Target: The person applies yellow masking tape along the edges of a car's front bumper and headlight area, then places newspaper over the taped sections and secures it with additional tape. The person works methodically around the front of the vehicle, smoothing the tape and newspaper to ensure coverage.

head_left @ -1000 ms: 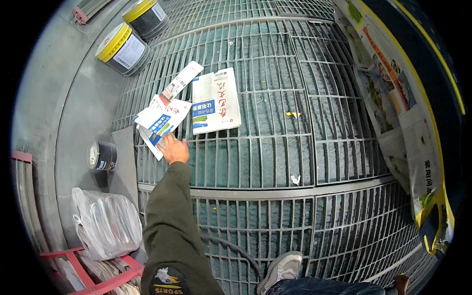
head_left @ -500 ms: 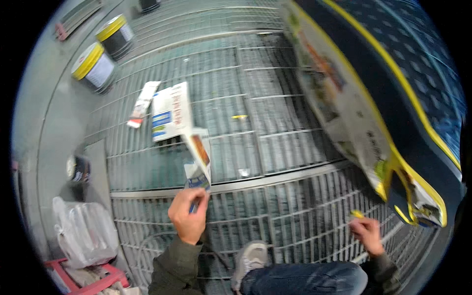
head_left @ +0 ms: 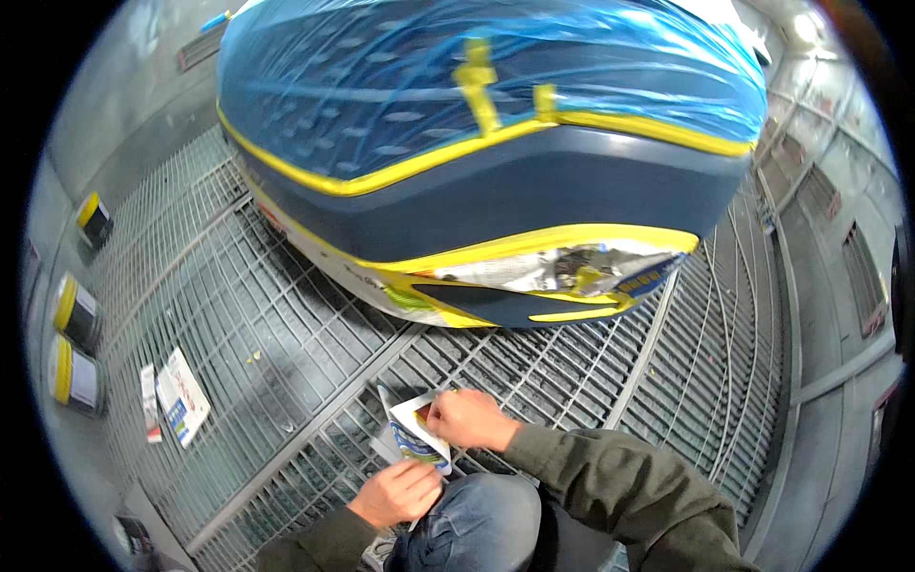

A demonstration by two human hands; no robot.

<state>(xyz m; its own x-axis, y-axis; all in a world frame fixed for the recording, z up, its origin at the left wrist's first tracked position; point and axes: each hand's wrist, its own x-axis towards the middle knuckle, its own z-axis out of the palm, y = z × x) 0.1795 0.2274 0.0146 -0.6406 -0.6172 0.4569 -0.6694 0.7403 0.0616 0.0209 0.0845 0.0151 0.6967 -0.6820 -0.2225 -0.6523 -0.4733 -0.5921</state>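
Note:
A folded sheet of printed paper (head_left: 419, 446), white with blue and green patches, is held low in front of me, just above my bent knee. My left hand (head_left: 397, 491) pinches its lower edge. My right hand (head_left: 469, 419) is closed at its upper right edge, fingertips against the paper; a small yellow bit shows beside them. Beyond them is a dark car bumper or similar body part (head_left: 534, 195), its upper area under blue film (head_left: 629, 67) edged with yellow masking tape (head_left: 424, 159). Printed paper (head_left: 519, 272) is taped along its lower side.
Metal floor grating (head_left: 315, 381) spreads around me. Yellow-rimmed cans (head_left: 78, 374) stand along the left side. A white printed sheet (head_left: 183, 398) and a narrow white packet (head_left: 150, 404) lie on the grating. Long thin lines (head_left: 729, 353) run over the floor at right.
My view has swung right toward the masked part. The folded paper in my left hand has come closer to my knee, and my right hand has moved left to meet it.

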